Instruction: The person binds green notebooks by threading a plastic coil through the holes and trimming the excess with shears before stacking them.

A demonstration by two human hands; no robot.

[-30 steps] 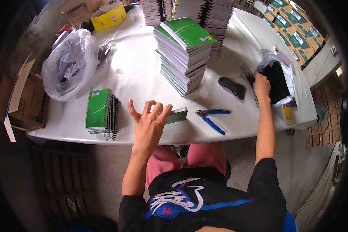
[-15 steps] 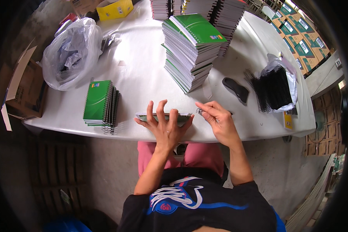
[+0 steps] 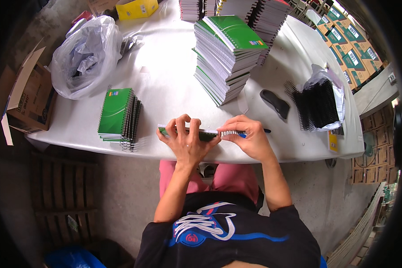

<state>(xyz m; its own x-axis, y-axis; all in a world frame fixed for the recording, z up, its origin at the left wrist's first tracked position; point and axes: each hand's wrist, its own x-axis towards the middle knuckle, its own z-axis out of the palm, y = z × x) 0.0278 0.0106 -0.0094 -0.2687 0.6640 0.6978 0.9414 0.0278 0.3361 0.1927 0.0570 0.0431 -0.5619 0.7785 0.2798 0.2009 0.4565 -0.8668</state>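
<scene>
My left hand (image 3: 186, 140) grips a green notebook (image 3: 204, 135) held on edge at the front of the white table (image 3: 165, 80). Fingers curl over its top. My right hand (image 3: 250, 136) pinches a spiral wire binding (image 3: 229, 132) at the notebook's right end. A tall stack of green-covered notebooks (image 3: 228, 56) stands behind my hands. A smaller pile of bound green notebooks (image 3: 119, 112) lies to the left.
Black spiral bindings in a clear bag (image 3: 319, 103) lie at the right, with a black tool (image 3: 274, 102) beside them. A stuffed plastic bag (image 3: 82, 53) sits at the left, a cardboard box (image 3: 22, 96) off the table's left edge, a yellow box (image 3: 136, 8) at the back.
My right hand came back from the bag of bindings to the notebook, holding a spiral. My left hand took hold of the notebook and stood it on edge.
</scene>
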